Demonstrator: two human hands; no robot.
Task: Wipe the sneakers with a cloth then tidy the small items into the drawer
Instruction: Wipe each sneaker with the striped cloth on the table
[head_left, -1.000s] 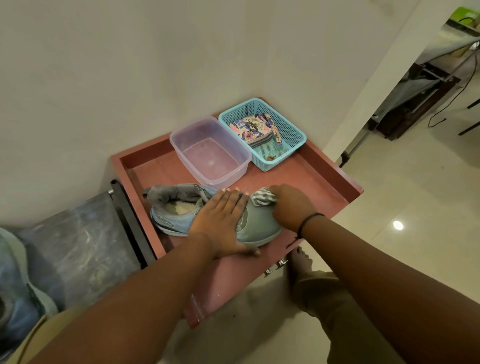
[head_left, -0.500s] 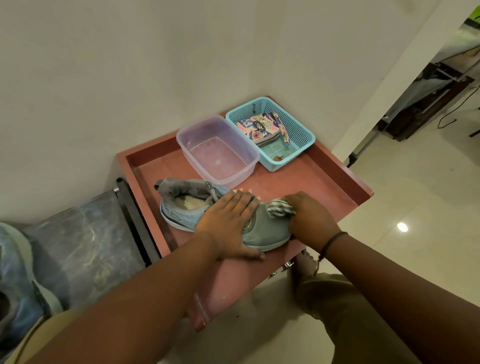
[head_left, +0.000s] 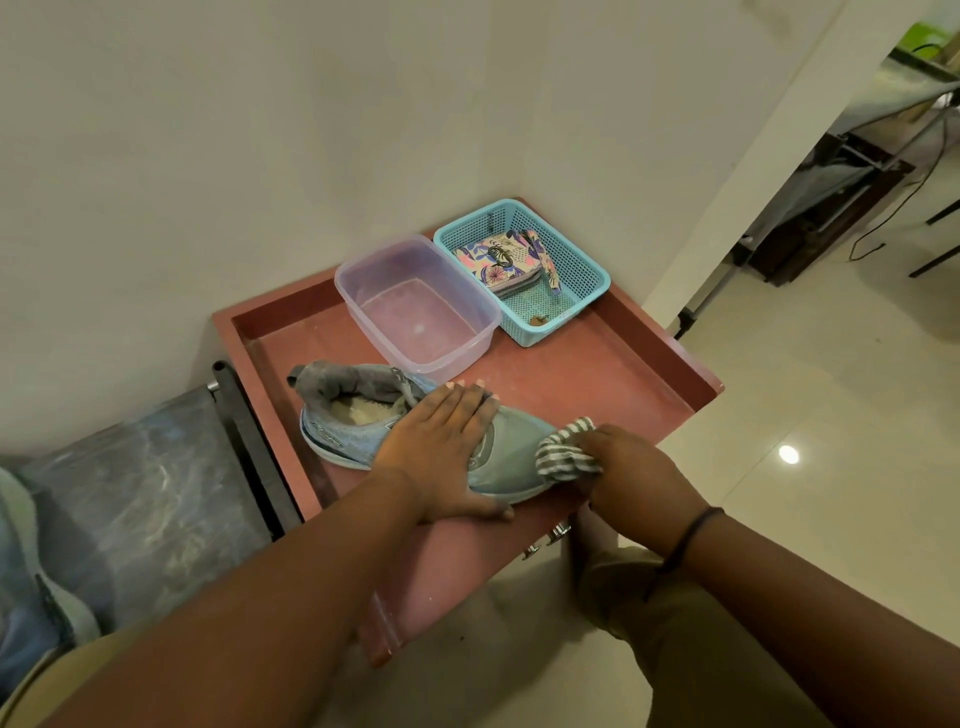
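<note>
The grey-blue sneaker (head_left: 410, 441) is lain on its side on the red worktop (head_left: 597, 374), pinned by the flat, open left hand (head_left: 441, 447) so it cannot slide. A striped cloth (head_left: 563, 452) is bunched in the right hand (head_left: 634, 467), its grip closed, against the toe.

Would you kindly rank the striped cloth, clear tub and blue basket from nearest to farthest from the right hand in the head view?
1. Striped cloth: held in the right hand, at the sneaker's toe.
2. Clear tub: behind the sneaker.
3. Blue basket: far corner.
</note>
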